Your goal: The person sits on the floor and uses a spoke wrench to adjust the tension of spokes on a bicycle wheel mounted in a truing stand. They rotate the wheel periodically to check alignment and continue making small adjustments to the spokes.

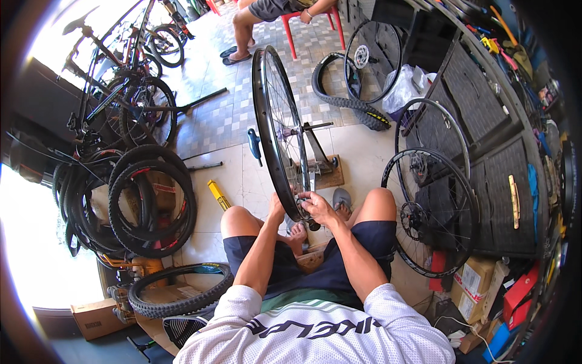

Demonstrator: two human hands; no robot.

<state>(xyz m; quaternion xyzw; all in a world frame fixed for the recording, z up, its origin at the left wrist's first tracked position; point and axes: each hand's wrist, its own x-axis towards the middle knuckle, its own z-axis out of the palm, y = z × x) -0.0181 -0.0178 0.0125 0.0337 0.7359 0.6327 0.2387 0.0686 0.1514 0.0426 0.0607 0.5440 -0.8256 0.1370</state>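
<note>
Wheel [260,109] is between left hand [276,208] and right hand [319,208], both holding it. Stand [331,176] beyond them probably keeps it upright.

A bicycle wheel [288,131] stands in a truing stand [316,148] before the person [339,340]. Left of it, a T-handle wrench [253,144] lies on the floor [227,161]; farther left are piled tyres [115,209], with bicycles [109,97] beyond. Right, two wheels [413,219] stand against a drawer cabinet [509,194]; ahead, a loose tyre [357,106] lies near a plastic bag [409,91].
</note>
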